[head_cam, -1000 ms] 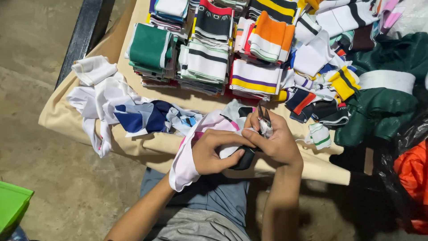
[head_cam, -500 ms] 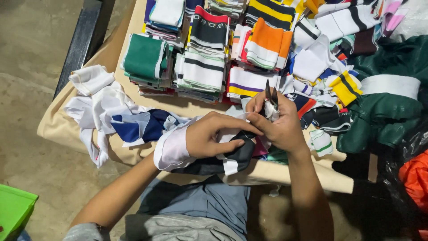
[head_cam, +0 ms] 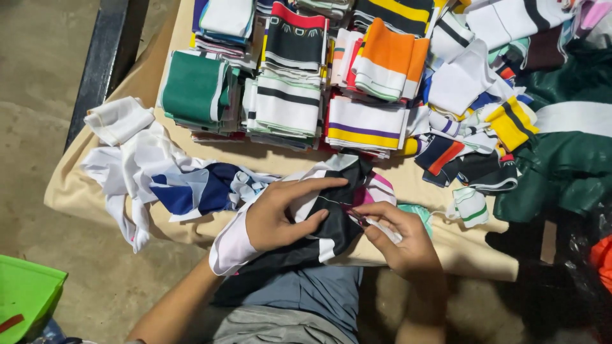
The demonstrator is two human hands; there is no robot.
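A green bin [head_cam: 25, 296] sits at the lower left; its contents cannot be made out. On the beige-covered table [head_cam: 83, 191], folded striped fabric stacks [head_cam: 287, 95] stand in rows. The black-and-white fabric piece [head_cam: 325, 229] lies at the near table edge, draped toward the person's lap. The left hand [head_cam: 280, 213] lies flat on it, fingers spread, pressing down, gripping nothing. The right hand [head_cam: 398, 236], just beside, pinches the piece's edge with fingers curled, wrist bent inward.
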